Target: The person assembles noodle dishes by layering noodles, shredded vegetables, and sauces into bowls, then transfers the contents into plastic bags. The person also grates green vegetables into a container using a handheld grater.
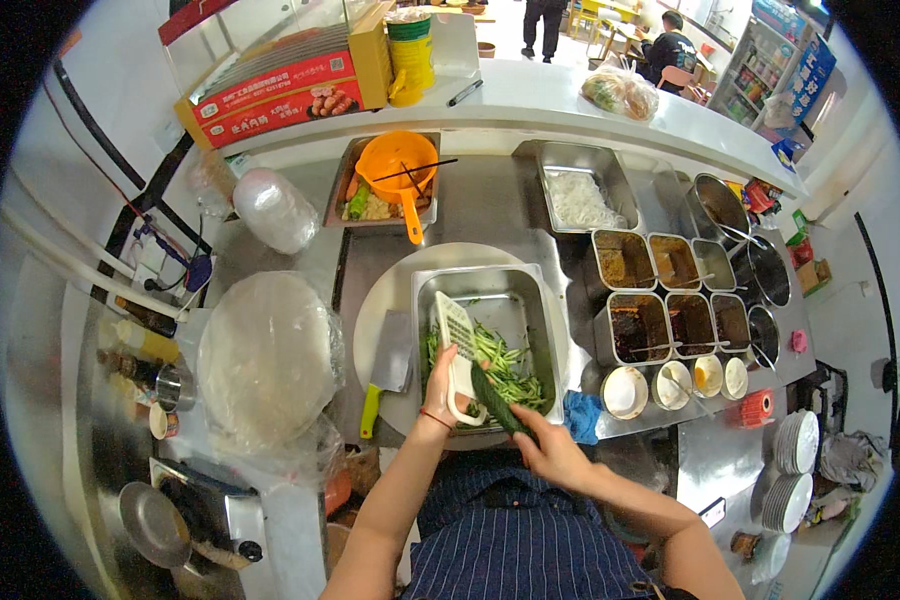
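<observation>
My left hand (441, 390) grips a white hand grater (457, 338), which leans into a deep steel pan (533, 290). Closed round the near end of a dark green cucumber (497, 402) is my right hand (548, 450); the cucumber's far end lies against the grater's lower part. Shredded cucumber (505, 358) covers much of the pan's bottom. The pan stands on a round white cutting board (380, 290). Left of it on the board rests a cleaver (386, 360) with a lime-green handle.
Steel sauce tubs (638, 330) with spoons and several small white bowls (625, 392) stand to the right. Behind the board, an orange strainer (398, 165) sits over a vegetable tray, and another pan holds white noodles (582, 200). Plastic-wrapped round sheets (270, 355) lie left.
</observation>
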The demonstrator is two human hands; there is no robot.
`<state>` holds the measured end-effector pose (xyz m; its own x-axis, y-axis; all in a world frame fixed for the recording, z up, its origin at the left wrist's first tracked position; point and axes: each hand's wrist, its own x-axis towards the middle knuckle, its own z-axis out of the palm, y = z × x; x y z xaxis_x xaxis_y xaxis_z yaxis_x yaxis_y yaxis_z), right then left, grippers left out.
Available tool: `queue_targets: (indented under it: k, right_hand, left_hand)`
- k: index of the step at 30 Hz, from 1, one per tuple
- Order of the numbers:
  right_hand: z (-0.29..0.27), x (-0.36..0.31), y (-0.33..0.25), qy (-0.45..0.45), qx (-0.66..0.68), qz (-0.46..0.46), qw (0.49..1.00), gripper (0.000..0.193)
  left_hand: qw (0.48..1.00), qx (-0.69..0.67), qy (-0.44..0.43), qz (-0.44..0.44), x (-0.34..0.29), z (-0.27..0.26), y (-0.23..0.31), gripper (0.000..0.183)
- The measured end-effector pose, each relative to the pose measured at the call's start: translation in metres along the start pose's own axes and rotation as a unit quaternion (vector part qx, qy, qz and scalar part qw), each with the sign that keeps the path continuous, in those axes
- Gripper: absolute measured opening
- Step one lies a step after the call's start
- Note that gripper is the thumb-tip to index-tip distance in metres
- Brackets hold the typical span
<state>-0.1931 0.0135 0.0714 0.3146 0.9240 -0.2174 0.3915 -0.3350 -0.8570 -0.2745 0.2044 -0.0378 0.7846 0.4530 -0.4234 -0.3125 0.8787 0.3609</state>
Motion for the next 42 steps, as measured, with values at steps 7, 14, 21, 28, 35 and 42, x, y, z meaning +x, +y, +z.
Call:
queue_targets:
  k: [7,14,21,28,35,42]
  right_hand:
    - [-0.017,0.075,0.050,0.162,0.080,0.092,0.979,0.028]
    - [0.021,0.043,0.052,0.104,-0.017,-0.001,0.994,0.022]
    - [0.014,0.038,0.033,0.029,-0.021,-0.029,0.999,0.023]
    - [-0.025,0.109,0.057,0.063,0.148,0.162,0.974,0.031]
    - [-0.014,0.043,0.011,-0.025,0.205,0.085,0.975,0.059]
    - [-0.013,0.055,0.038,0.173,-0.140,-0.057,0.973,0.026]
  left_hand:
    - [0.983,0.159,0.033,-0.083,-0.039,0.044,-0.045,0.039]
    - [0.984,0.153,0.081,-0.042,-0.016,0.007,-0.029,0.044]
    - [0.995,0.081,0.051,0.007,-0.012,0.008,-0.012,0.038]
    - [0.985,0.154,-0.004,-0.077,-0.041,0.023,-0.047,0.058]
    - [0.999,0.006,0.034,-0.041,0.005,-0.002,-0.007,0.041]
    - [0.996,0.035,-0.058,-0.059,0.016,-0.005,-0.047,0.037]
